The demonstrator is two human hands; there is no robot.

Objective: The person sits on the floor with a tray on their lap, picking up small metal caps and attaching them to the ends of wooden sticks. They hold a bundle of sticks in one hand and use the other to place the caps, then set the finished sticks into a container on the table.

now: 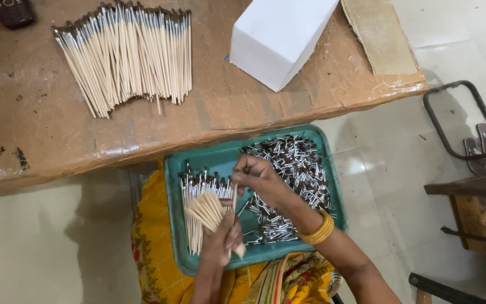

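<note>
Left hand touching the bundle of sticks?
Touching. Head view shows the left hand gripping the bundle of sticks, fingers wrapped around it over the green tray.

A fan of pale wooden sticks (209,213) lies gripped in the left hand (223,242) over a teal tray (175,169) on the lap; the right hand (257,175) pinches one stick upright by its top; finished brushes (193,188) with metal collars and dark tips lie in a row at the tray's left; loose silver-and-brown brush heads (293,169) are heaped across its right.
</note>
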